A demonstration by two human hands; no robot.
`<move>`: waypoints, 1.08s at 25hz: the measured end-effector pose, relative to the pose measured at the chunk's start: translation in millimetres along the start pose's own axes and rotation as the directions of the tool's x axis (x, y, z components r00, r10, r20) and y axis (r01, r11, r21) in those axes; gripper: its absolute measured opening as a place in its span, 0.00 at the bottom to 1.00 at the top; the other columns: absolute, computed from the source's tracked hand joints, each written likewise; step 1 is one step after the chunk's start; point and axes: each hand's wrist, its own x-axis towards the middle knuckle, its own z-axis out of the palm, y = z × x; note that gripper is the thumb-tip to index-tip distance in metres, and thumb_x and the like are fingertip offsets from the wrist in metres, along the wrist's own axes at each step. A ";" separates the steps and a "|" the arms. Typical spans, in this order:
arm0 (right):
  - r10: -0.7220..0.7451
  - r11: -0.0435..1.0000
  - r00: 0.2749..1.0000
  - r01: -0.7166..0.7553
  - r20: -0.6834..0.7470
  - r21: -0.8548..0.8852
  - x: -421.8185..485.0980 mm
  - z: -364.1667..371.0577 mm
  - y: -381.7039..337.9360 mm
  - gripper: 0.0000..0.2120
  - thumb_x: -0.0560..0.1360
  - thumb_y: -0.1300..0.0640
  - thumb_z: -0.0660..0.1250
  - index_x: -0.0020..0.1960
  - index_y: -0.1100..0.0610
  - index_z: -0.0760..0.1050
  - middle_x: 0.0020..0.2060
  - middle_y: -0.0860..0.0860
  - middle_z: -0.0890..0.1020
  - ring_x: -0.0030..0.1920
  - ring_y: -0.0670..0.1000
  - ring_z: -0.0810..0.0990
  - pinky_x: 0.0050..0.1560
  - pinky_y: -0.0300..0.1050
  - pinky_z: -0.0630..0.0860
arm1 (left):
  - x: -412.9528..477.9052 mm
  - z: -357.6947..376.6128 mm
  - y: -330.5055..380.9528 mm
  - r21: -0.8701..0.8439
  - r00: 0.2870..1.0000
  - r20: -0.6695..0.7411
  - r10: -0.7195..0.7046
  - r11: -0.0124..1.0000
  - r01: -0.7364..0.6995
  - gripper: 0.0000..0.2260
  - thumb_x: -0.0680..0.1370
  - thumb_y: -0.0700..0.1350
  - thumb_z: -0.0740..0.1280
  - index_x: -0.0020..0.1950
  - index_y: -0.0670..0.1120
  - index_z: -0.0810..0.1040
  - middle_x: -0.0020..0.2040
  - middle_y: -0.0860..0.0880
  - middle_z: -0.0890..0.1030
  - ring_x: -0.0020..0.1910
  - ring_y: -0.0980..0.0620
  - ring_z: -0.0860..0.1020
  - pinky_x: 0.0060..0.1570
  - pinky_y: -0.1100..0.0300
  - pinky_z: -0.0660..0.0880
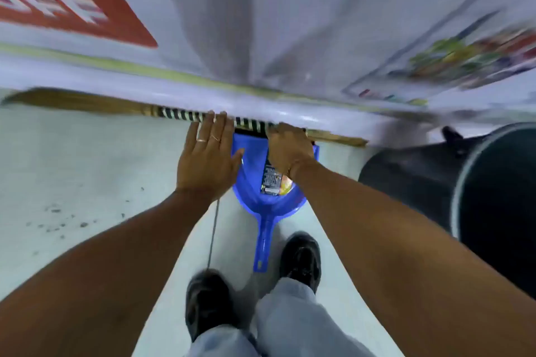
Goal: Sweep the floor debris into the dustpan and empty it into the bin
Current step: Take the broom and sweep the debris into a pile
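Note:
A blue dustpan (255, 191) lies on the pale floor in front of my feet, its handle pointing back at me. A printed wrapper (272, 181) sits inside it. A grass broom (87, 103) with a black-and-white striped handle lies flat along the base of the white cabinet. My right hand (288, 151) is closed around the broom handle just above the pan's mouth. My left hand (207, 158) hovers flat with fingers spread, fingertips at the striped handle, holding nothing. Small dark debris (58, 222) is scattered on the floor to the left.
A black bin (435, 182) stands at the right, tilted open toward me. A white cabinet front (290, 38) with a red sign and a colourful sticker fills the top. My two black shoes (300, 258) stand just behind the dustpan handle. A thin cord (214, 238) hangs from my left wrist.

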 end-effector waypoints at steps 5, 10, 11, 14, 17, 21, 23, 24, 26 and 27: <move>-0.005 0.999 0.999 0.004 -0.041 -0.037 86.8 89.1 12.0 0.23 0.77 0.64 0.55 0.71 0.63 0.63 0.68 0.61 0.70 0.69 0.60 0.68 0.68 0.54 0.64 | 17.9 124.3 -16.8 -0.027 0.998 0.055 -0.012 1.000 0.014 0.25 0.78 0.52 0.53 0.69 0.36 0.66 0.68 0.36 0.72 0.69 0.37 0.69 0.69 0.41 0.64; 0.006 0.994 0.992 -0.019 -0.130 -0.104 74.2 82.2 6.7 0.21 0.70 0.66 0.64 0.64 0.64 0.73 0.58 0.62 0.78 0.58 0.63 0.75 0.54 0.54 0.74 | 0.7 114.9 -8.3 -0.123 0.965 0.138 -0.224 0.963 0.241 0.26 0.79 0.51 0.55 0.71 0.35 0.61 0.71 0.35 0.67 0.72 0.37 0.63 0.71 0.41 0.59; -0.035 0.992 0.992 0.021 -0.117 -0.123 59.5 67.5 -1.2 0.18 0.64 0.64 0.71 0.54 0.63 0.79 0.50 0.60 0.81 0.50 0.62 0.79 0.44 0.51 0.77 | -12.5 97.6 -2.7 -0.149 0.944 0.156 -0.290 0.938 0.313 0.26 0.79 0.51 0.54 0.71 0.34 0.61 0.71 0.34 0.68 0.72 0.36 0.64 0.71 0.41 0.59; -0.178 0.974 0.981 0.164 -0.075 -0.157 3.0 8.4 -21.8 0.16 0.62 0.55 0.76 0.47 0.59 0.81 0.45 0.57 0.81 0.39 0.60 0.82 0.30 0.45 0.74 | -66.4 24.3 10.8 -0.164 0.892 0.250 -0.377 0.891 0.423 0.28 0.77 0.52 0.52 0.70 0.34 0.64 0.69 0.35 0.71 0.69 0.36 0.68 0.69 0.40 0.63; -0.093 0.995 0.993 0.095 0.077 -0.019 -50.5 -40.5 -30.8 0.24 0.78 0.56 0.59 0.74 0.52 0.61 0.63 0.59 0.73 0.54 0.65 0.79 0.47 0.55 0.75 | -116.7 -44.7 14.7 -0.144 0.875 0.300 -0.380 0.889 0.435 0.28 0.74 0.52 0.53 0.66 0.35 0.71 0.63 0.36 0.77 0.64 0.38 0.75 0.63 0.40 0.71; 0.006 1.000 0.982 -0.002 0.188 -0.021 -105.1 -88.5 -82.1 0.24 0.81 0.59 0.52 0.76 0.49 0.57 0.64 0.59 0.74 0.60 0.65 0.76 0.56 0.57 0.75 | -173.5 -126.0 -7.0 -0.101 0.853 0.355 -0.383 0.891 0.442 0.27 0.73 0.53 0.53 0.63 0.35 0.75 0.60 0.38 0.81 0.61 0.40 0.78 0.59 0.40 0.74; 0.014 1.000 0.974 -0.014 0.225 -0.001 -125.5 -96.1 -119.1 0.22 0.81 0.59 0.50 0.75 0.50 0.59 0.64 0.59 0.74 0.62 0.64 0.75 0.57 0.56 0.74 | -193.6 -152.6 -29.4 -0.066 0.851 0.367 -0.377 0.901 0.428 0.27 0.73 0.52 0.53 0.62 0.35 0.75 0.58 0.37 0.82 0.59 0.40 0.79 0.57 0.41 0.75; 0.015 1.000 0.974 -0.015 0.226 -0.002 -137.2 -97.8 -135.1 0.22 0.81 0.60 0.50 0.74 0.51 0.60 0.64 0.59 0.75 0.62 0.64 0.75 0.57 0.56 0.74 | -201.5 -161.0 -40.2 -0.064 0.858 0.353 -0.374 0.905 0.420 0.27 0.74 0.52 0.54 0.62 0.35 0.75 0.58 0.37 0.82 0.60 0.39 0.79 0.58 0.41 0.75; 0.026 1.000 0.970 -0.021 0.241 -0.022 -155.2 -93.0 -157.4 0.22 0.81 0.61 0.49 0.74 0.52 0.59 0.63 0.59 0.75 0.62 0.63 0.75 0.57 0.54 0.74 | -212.4 -171.8 -56.9 -0.074 0.874 0.313 -0.372 0.908 0.413 0.25 0.75 0.52 0.56 0.63 0.35 0.74 0.59 0.36 0.80 0.61 0.38 0.77 0.61 0.41 0.73; 0.032 0.999 0.965 -0.023 0.260 -0.037 -166.1 -89.0 -167.8 0.22 0.81 0.61 0.49 0.74 0.52 0.60 0.63 0.58 0.75 0.62 0.63 0.75 0.57 0.54 0.74 | -219.0 -176.5 -64.1 -0.090 0.881 0.286 -0.377 0.905 0.416 0.25 0.76 0.51 0.58 0.64 0.34 0.72 0.61 0.36 0.79 0.63 0.37 0.76 0.63 0.40 0.71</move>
